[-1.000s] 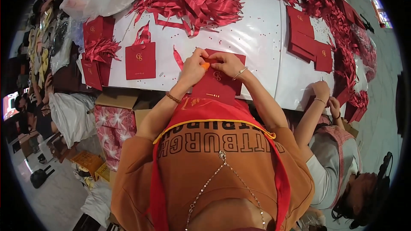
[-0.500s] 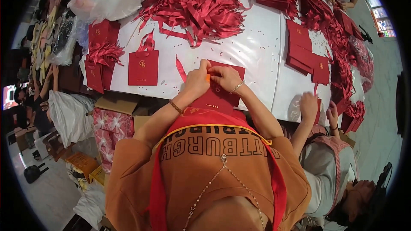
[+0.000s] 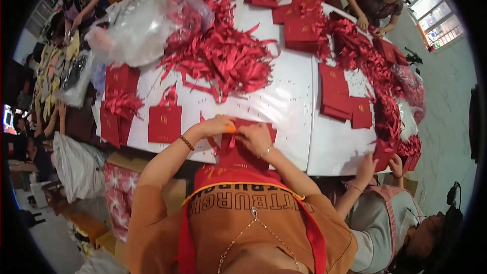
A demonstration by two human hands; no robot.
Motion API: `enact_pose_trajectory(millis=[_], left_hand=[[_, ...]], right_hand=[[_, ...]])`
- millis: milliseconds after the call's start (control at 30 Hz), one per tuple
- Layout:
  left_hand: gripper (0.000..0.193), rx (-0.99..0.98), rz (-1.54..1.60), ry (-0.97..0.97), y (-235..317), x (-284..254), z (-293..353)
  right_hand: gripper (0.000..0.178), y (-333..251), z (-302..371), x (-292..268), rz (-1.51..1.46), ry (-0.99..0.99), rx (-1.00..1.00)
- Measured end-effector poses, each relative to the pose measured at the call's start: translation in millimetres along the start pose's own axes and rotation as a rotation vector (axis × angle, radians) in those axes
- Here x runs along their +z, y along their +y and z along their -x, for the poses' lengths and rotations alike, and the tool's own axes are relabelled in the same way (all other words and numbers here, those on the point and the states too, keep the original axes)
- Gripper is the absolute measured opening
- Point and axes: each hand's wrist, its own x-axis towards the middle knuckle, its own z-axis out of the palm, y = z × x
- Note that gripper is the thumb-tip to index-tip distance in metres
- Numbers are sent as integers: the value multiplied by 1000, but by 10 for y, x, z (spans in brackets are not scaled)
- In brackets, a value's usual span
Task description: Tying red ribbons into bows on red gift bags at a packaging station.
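Observation:
A red paper gift bag (image 3: 242, 158) lies at the near table edge, against my apron. Both hands are over its upper part. My left hand (image 3: 219, 126) is closed in a pinch at the bag's top left, with an orange cover on one finger; what it pinches is hidden. My right hand (image 3: 256, 139) has its fingers curled together beside it, at a short red ribbon (image 3: 232, 142) hanging over the bag's front. A loose ribbon end (image 3: 212, 144) shows left of the bag. Another red gift bag (image 3: 165, 125) with a ribbon handle lies farther left.
A big heap of red ribbons (image 3: 228, 63) covers the middle of the white table (image 3: 291, 132), beside clear plastic bags (image 3: 137, 33). Red bags are stacked at left (image 3: 120, 83) and right (image 3: 334, 91). A co-worker (image 3: 380, 213) handles a red bag at my right; others work across the table.
The view has tilted up, so more of the far side shows. My hands stay at the same bag, slightly farther apart, and a ribbon now shows hanging below them.

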Motion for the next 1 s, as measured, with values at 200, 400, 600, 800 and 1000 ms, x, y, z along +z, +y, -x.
enact_pose_trajectory(millis=[200, 400, 600, 800, 1000], left_hand=[[16, 26, -198, -233, 120, -229, -103], [20, -80, -623, 14, 111, -163, -268], [20, 69, -426, 456, -140, -202, -337], [22, -314, -641, 850, -290, -311, 252], [29, -294, -764, 803, -712, 81, 403]], right_hand=[[11, -82, -32, -14, 12, 46, -87], [13, -68, -87, -93, -9, -76, -111], [20, -48, -166, -40, -123, -196, 62], [29, 314, -88, 225, -251, -76, 170], [28, 263, -65, 226, -248, -63, 179]])
